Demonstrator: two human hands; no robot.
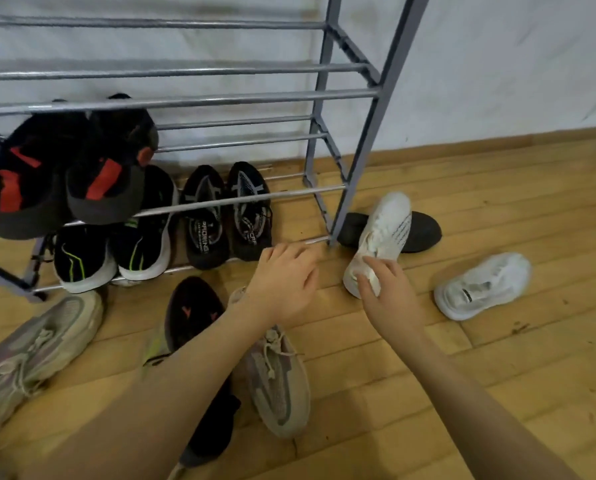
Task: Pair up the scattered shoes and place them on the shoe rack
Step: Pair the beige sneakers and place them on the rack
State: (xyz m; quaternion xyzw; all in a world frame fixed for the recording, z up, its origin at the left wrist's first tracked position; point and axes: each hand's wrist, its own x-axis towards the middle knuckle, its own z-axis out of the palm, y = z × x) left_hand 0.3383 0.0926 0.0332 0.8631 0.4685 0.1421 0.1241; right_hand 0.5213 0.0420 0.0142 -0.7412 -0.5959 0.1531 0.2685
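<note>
Right, the right hand (386,289) is on the heel of a white sneaker (383,237), fingers and thumb curled round its back end, and that shoe lies toe-up across a dark shoe (424,232) just outside the grey shoe rack's (355,161) front leg. The left hand (286,282) hovers low by the rack's bottom front bar, fingers loosely relaxed, holding nothing. The second white sneaker (483,285) sits apart on the wooden floor (497,375) to the right. On the bottom shelf, a black lace-up pair (227,216) stands beside a black pair with green stripes (113,251); a black-and-red pair (64,171) rests one shelf up. Near the forearms lie two beige sneakers (275,379), well apart, with a black shoe sole-up (192,313) between them.
</note>
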